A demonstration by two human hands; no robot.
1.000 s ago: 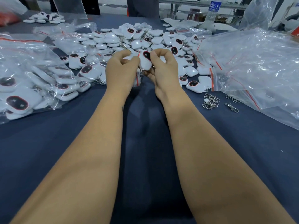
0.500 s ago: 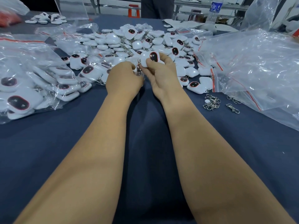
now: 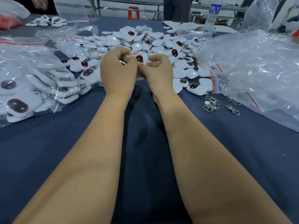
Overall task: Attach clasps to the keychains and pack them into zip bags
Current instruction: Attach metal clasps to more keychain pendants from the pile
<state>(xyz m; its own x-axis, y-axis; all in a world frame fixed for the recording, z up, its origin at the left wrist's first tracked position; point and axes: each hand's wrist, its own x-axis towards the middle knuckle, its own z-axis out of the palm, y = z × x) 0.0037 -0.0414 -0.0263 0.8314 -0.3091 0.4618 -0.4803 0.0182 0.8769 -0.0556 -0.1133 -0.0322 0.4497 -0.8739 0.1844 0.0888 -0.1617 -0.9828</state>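
Both my hands are raised together over the near edge of a pile of white keychains (image 3: 155, 42) on the dark blue cloth. My left hand (image 3: 118, 71) and my right hand (image 3: 157, 70) have curled fingers and together hold one white keychain with a dark oval face (image 3: 140, 58). A thin clear zip bag with a red strip seems to lie around it; its edges are hard to make out. A small heap of metal clasps (image 3: 211, 104) lies to the right of my right forearm, with a single clasp (image 3: 233, 109) beside it.
Clear bags filled with keychains (image 3: 29, 88) lie at the left. A stack of empty zip bags (image 3: 258, 70) covers the right side. A water bottle (image 3: 213, 12) stands at the back. Another person's hand (image 3: 39, 3) is at the far left edge.
My hands have risen a little and the keychain has turned between my fingers. My left hand's fingers now reach up to the keychain's top edge.
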